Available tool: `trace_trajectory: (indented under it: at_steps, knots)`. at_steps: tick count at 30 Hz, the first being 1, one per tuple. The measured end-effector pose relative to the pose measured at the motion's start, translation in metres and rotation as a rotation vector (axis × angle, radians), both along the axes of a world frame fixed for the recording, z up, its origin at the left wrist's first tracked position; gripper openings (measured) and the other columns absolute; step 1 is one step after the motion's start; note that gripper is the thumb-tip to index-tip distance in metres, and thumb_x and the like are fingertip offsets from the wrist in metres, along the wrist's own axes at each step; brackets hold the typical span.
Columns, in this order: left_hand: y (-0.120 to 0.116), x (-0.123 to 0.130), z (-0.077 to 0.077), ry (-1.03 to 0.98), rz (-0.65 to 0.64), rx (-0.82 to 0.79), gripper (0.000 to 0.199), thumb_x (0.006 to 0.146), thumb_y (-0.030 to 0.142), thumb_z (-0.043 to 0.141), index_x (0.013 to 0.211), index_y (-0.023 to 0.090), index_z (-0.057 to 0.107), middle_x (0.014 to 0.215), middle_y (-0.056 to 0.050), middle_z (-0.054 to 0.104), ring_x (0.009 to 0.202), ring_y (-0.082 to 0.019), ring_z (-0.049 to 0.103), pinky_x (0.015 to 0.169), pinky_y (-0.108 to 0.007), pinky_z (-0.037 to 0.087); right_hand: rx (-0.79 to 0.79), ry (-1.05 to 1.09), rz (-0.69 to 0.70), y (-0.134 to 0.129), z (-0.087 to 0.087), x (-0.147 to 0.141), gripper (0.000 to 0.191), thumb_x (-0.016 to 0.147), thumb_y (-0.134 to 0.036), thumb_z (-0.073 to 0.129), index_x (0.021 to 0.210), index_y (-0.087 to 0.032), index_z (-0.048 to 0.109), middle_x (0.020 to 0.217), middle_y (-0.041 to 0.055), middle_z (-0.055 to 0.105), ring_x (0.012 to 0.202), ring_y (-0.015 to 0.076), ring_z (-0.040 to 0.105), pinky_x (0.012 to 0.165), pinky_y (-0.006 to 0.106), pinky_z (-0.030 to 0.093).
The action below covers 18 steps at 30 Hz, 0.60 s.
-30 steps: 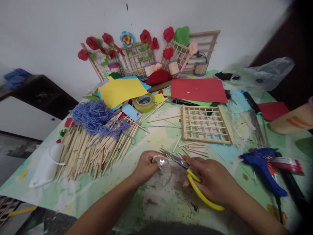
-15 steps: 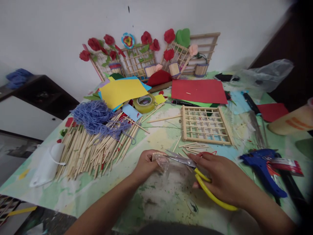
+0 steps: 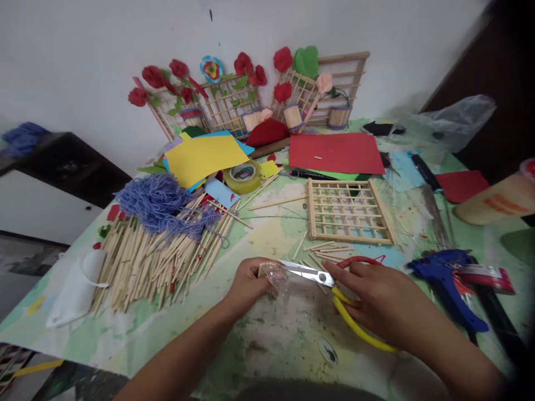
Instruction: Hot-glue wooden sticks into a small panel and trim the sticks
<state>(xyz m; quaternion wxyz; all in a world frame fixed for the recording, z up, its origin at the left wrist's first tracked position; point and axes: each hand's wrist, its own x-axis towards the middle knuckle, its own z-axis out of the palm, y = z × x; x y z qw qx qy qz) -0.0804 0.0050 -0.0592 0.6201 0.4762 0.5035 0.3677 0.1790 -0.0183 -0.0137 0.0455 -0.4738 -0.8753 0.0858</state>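
Observation:
My left hand (image 3: 249, 284) is closed around a small piece of joined wooden sticks (image 3: 267, 273) with clear plastic film (image 3: 279, 277) hanging from its right side. My right hand (image 3: 371, 289) grips scissors (image 3: 321, 278) by their yellow and red handles. The silver blades point left, and their tips reach the top of the film beside my left hand. Short cut sticks (image 3: 332, 249) lie just beyond the scissors, in front of a wooden lattice frame (image 3: 349, 211).
Loose sticks (image 3: 137, 262) and purple yarn (image 3: 154, 203) cover the left side. A blue glue gun (image 3: 449, 284) lies at right. Behind are yellow paper (image 3: 204, 159), a tape roll (image 3: 243, 174), red paper (image 3: 336, 153) and flower-decorated lattices (image 3: 229, 103) against the wall.
The scissor blades have come closer together, with light now glinting off them. The handles have drawn slightly closer too. The whole view has shifted a little, while my left hand keeps its hold.

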Motion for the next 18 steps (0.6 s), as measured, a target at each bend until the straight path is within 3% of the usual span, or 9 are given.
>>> trace_trajectory:
  at_steps: [3, 7, 10, 13, 18]
  knots:
    - [0.002, -0.002, 0.004, 0.129, -0.004, 0.222, 0.023, 0.069, 0.035, 0.071, 0.071, 0.013, 0.072, 0.064, -0.006, 0.069, 0.056, -0.015, 0.061, 0.055, -0.025, 0.048, -0.075, 0.075, -0.066, 0.001, 0.001, -0.002, 0.053, 0.082, -0.034, 0.054, 0.134, -0.024, 0.048, 0.09, 0.0088, 0.066, 0.085, 0.0265, 0.063, 0.067, 0.037, 0.048]
    - [0.005, -0.004, 0.008, 0.306, -0.032, 0.829, 0.01, 0.075, 0.025, 0.068, 0.082, 0.021, 0.074, 0.08, -0.008, 0.071, 0.077, -0.017, 0.064, 0.071, -0.028, 0.05, -0.217, 0.332, -0.21, 0.002, 0.002, -0.008, 0.055, 0.081, -0.044, 0.058, 0.133, -0.027, 0.048, 0.098, 0.0067, 0.067, 0.083, 0.0228, 0.062, 0.069, 0.034, 0.049]
    - [0.004, -0.003, 0.01, 0.357, -0.002, 1.149, 0.009, 0.076, 0.022, 0.068, 0.084, 0.025, 0.073, 0.08, -0.005, 0.066, 0.082, -0.016, 0.059, 0.075, -0.03, 0.047, -0.391, 0.609, -0.244, 0.001, -0.002, -0.017, 0.051, 0.081, -0.043, 0.058, 0.129, -0.025, 0.052, 0.094, 0.0036, 0.066, 0.075, 0.0181, 0.06, 0.066, 0.029, 0.049]
    - [0.003, -0.002, 0.01, 0.422, 0.036, 1.26, 0.007, 0.077, 0.023, 0.067, 0.08, 0.025, 0.073, 0.074, -0.003, 0.06, 0.078, -0.015, 0.052, 0.073, -0.03, 0.042, -0.472, 0.792, -0.242, 0.0, -0.01, -0.024, 0.046, 0.082, -0.042, 0.058, 0.122, -0.021, 0.057, 0.086, 0.0024, 0.063, 0.071, 0.0168, 0.056, 0.065, 0.029, 0.049]
    - [-0.001, -0.003, 0.011, 0.379, -0.011, 1.277, 0.006, 0.077, 0.021, 0.068, 0.079, 0.024, 0.072, 0.067, -0.002, 0.057, 0.072, -0.014, 0.05, 0.071, -0.029, 0.039, -0.525, 0.896, -0.327, 0.001, -0.022, -0.03, 0.042, 0.076, -0.046, 0.064, 0.109, -0.02, 0.061, 0.074, -0.0001, 0.057, 0.066, 0.0153, 0.053, 0.061, 0.028, 0.046]
